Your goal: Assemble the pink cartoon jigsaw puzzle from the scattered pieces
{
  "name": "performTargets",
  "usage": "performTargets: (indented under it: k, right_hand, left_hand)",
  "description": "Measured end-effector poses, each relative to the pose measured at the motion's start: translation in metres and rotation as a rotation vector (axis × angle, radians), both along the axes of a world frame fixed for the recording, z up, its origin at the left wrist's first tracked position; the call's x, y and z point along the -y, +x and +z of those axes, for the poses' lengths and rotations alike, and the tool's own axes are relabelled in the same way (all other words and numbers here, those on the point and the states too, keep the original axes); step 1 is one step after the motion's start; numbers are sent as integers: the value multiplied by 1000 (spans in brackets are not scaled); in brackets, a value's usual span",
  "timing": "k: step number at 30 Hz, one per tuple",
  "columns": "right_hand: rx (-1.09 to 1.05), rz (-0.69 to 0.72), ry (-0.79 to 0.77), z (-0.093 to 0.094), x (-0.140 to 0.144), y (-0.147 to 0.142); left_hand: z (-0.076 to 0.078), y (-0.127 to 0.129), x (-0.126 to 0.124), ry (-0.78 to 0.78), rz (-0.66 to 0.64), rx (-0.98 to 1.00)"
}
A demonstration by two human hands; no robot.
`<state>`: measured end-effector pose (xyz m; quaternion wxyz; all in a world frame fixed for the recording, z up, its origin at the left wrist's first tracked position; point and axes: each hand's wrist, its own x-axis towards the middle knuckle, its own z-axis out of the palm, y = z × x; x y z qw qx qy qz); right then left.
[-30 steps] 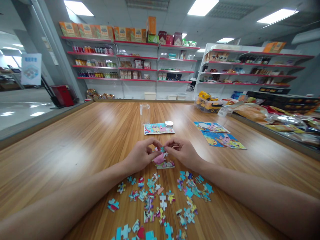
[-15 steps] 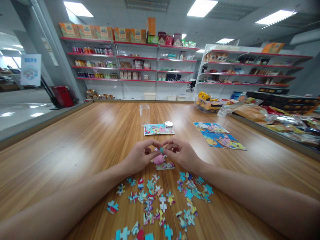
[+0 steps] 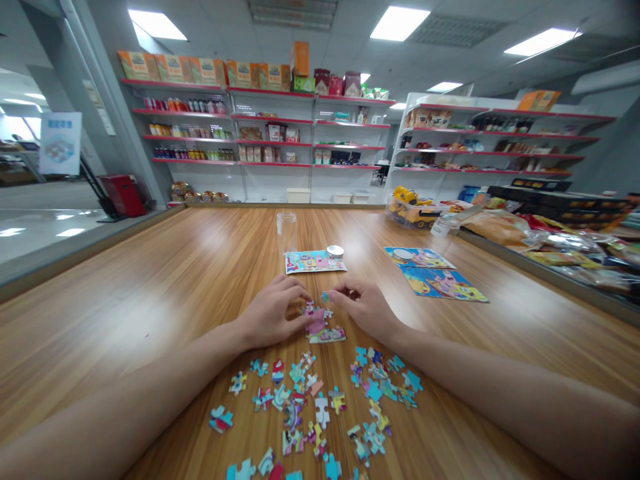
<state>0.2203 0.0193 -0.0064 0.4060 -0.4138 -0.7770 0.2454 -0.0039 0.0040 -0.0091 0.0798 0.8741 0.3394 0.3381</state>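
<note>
My left hand point(image 3: 273, 313) rests low on the wooden table point(image 3: 150, 287), its fingers touching the left edge of a small joined cluster of puzzle pieces point(image 3: 321, 325). My right hand point(image 3: 364, 305) pinches a small teal puzzle piece point(image 3: 326, 295) at the cluster's top right corner. Several loose puzzle pieces point(image 3: 320, 407) lie scattered on the table between my forearms, nearer to me.
A picture card point(image 3: 314, 261) with a round lid point(image 3: 335, 251) and a clear jar point(image 3: 287, 231) lie beyond my hands. Two more cards point(image 3: 435, 272) sit right. A toy truck box point(image 3: 414, 207), packaged goods along the right edge and store shelves stand behind.
Both hands have lowered from holding a piece together above the cluster; the left hand now lies on the table at the cluster, the right keeps the teal piece.
</note>
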Motion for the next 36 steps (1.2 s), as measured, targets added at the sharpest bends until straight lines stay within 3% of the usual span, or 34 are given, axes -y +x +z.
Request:
performTargets:
  k: [6,13,36]
  right_hand:
    - [107,-74,-28,-3,-6,2]
    - [136,-35,-3,-5,-6,2]
    - [238,-57,18,-8,-5,1]
  left_hand:
    - [-1,-2,0,29,-108,-93]
    - [1,0,4,59,-184,-155]
    - [8,3,9,95,-222,-172]
